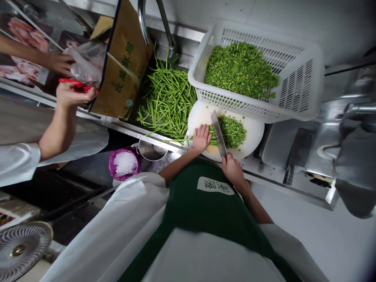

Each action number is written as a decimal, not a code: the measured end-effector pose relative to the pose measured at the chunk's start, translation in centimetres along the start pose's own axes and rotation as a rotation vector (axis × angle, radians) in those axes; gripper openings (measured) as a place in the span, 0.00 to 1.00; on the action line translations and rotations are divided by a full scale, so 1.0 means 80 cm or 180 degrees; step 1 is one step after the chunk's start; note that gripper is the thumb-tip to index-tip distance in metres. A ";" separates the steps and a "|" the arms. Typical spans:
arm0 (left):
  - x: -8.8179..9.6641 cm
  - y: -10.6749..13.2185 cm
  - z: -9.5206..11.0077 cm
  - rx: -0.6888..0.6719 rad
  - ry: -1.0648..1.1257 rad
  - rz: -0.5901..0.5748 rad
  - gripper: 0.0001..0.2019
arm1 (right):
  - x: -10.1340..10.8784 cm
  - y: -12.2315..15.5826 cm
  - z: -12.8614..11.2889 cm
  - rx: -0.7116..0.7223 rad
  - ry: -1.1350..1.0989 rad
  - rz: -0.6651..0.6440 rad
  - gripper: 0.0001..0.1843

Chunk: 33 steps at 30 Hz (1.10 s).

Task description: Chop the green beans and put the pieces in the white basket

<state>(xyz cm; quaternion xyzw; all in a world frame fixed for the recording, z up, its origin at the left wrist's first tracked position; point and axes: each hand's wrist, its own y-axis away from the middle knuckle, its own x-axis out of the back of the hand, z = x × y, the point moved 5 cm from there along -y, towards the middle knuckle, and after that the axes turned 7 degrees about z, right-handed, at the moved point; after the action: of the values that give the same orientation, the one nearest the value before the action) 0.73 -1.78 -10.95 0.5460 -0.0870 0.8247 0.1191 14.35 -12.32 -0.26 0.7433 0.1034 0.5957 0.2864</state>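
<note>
Head view: one bundle of thin, bright green stalks [213, 139] lies across one round white cutting board [255, 131] on the steel counter [313, 158]. The left hand [201, 138] presses the bundle down, its grip curled over the stalks. The right hand [233, 168] has its grip closed on the handle of a knife [219, 133], the blade standing in the stalks. Beside the blade sits one heap of chopped pieces [235, 131]. One white basket [293, 96] holds more. A second knife [296, 150] lies on the counter, well apart.
</note>
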 end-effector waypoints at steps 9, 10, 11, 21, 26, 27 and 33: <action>0.003 0.003 0.000 -0.0077 0.0164 0.0084 0.29 | -0.017 -0.045 -0.014 0.0116 -0.0060 0.0123 0.17; 0.007 0.004 0.000 -0.0027 0.0137 0.0135 0.29 | -0.013 -0.042 -0.012 0.0118 -0.0032 0.0138 0.18; 0.012 0.005 0.001 0.0031 0.0096 0.0185 0.30 | -0.009 -0.037 -0.010 0.0103 0.0005 0.0158 0.18; -0.015 0.011 0.001 0.0142 0.0153 0.0046 0.32 | -0.019 -0.032 -0.030 0.0066 -0.0073 0.0077 0.18; -0.013 0.010 0.001 0.0108 0.0310 0.0168 0.32 | -0.020 -0.061 -0.035 0.0141 -0.0176 0.0243 0.18; -0.006 0.010 0.001 0.0113 0.0326 0.0219 0.32 | -0.016 -0.061 -0.034 0.0181 -0.0164 0.0255 0.18; 0.025 0.019 -0.002 0.0175 0.0291 0.0458 0.32 | 0.002 -0.024 -0.029 0.0175 0.0013 0.0332 0.19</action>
<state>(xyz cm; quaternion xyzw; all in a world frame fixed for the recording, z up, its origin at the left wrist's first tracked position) -0.59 -2.96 -9.18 0.5032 -0.0978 0.8572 0.0483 12.59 -9.96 -0.91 0.7540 0.0814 0.6083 0.2342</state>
